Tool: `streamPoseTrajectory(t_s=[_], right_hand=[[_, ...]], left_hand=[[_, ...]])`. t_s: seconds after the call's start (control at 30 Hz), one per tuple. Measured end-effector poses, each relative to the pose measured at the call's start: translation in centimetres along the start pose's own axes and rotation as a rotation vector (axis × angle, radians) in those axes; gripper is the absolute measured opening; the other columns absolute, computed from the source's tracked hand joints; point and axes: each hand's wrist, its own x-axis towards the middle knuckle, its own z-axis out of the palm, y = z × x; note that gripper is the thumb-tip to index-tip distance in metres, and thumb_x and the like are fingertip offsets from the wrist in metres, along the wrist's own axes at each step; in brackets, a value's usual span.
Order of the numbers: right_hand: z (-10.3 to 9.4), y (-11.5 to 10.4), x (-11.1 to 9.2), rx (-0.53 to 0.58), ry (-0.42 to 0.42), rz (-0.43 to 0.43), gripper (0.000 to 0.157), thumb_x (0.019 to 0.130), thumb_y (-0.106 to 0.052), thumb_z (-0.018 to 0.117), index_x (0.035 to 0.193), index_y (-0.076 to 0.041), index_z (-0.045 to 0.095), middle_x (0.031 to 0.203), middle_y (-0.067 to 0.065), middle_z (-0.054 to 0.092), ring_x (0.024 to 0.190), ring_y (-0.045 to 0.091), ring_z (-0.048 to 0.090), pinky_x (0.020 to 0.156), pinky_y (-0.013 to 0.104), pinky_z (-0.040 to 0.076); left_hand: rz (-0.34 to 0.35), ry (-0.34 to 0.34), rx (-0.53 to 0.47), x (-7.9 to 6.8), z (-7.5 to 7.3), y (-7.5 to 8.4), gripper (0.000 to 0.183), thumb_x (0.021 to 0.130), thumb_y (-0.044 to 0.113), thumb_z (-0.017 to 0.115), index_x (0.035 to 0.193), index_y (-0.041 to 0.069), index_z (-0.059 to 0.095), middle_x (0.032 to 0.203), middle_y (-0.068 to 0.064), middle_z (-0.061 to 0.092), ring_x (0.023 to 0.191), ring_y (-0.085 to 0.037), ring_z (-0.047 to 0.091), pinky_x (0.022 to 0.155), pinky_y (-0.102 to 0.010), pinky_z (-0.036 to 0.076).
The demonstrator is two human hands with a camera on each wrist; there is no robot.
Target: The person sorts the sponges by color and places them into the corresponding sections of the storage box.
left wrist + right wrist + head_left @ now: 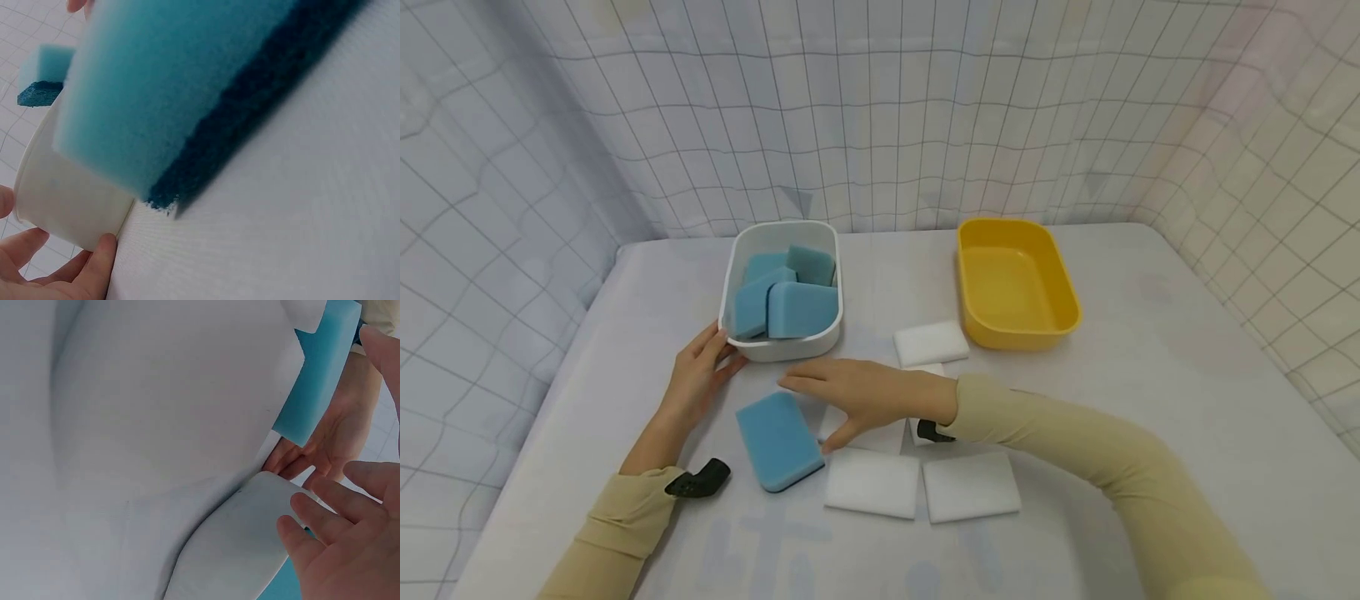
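Observation:
At the left, my left hand [694,379] rests its fingers and thumb against the outside of the near left corner of a white tub [778,350]. Blue scrub sponges [805,310] with dark scouring layers lie piled in that tub. One more blue sponge [778,442] lies on the table between my hands, large in the left wrist view. My right hand [857,396] reaches across above the table, fingers extended and thumb spread apart, just right of this sponge. Nothing is between its fingers. In the right wrist view, its fingertips [294,528] overlap the tub's wall.
Several flat white sponges [872,483] lie in front of and under my right forearm, one [931,343] farther back. A yellow tub [1018,337] stands at the back right. Grid-patterned curtains [887,125] enclose the white table [1112,333] behind and at both sides.

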Motion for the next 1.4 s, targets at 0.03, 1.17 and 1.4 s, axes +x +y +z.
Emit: streamPoseTrajectory(t_s=[0.03, 1.17, 1.4], right_hand=[[0.0, 0.0, 0.1, -0.006, -0.005, -0.002, 0.092, 0.080, -0.050, 0.069, 0.149, -0.009, 0.024, 0.154, 0.008, 0.028, 0.141, 0.017, 0.030, 0.117, 0.029, 0.030], [1.0, -1.0, 2.3, 0.001, -0.214, 0.036, 0.096, 0.080, -0.052, 0.068, 0.152, -0.015, 0.016, 0.159, 0.011, 0.011, 0.147, 0.021, 0.016, 0.120, 0.030, 0.022], [1.1, -1.1, 2.6, 0.007, -0.233, 0.053, 0.100, 0.078, -0.053, 0.069, 0.152, -0.017, 0.013, 0.159, 0.010, 0.012, 0.147, 0.021, 0.017, 0.120, 0.031, 0.022]], left_hand=[[0.002, 0.000, 0.000, 0.0, 0.0, 0.0, 0.068, 0.098, 0.045, 0.038, 0.152, 0.014, 0.012, 0.156, -0.020, 0.015, 0.107, 0.008, 0.048, 0.088, -0.009, 0.049], [0.008, 0.005, 0.013, 0.0, 0.0, 0.1, 0.067, 0.098, 0.045, 0.038, 0.152, 0.013, 0.014, 0.156, -0.019, 0.015, 0.118, 0.001, 0.045, 0.089, -0.009, 0.048], [0.003, 0.005, 0.014, 0.0, 0.0, 0.1, 0.066, 0.098, 0.044, 0.038, 0.151, 0.013, 0.014, 0.155, -0.020, 0.017, 0.115, 0.002, 0.045, 0.089, -0.009, 0.048]])
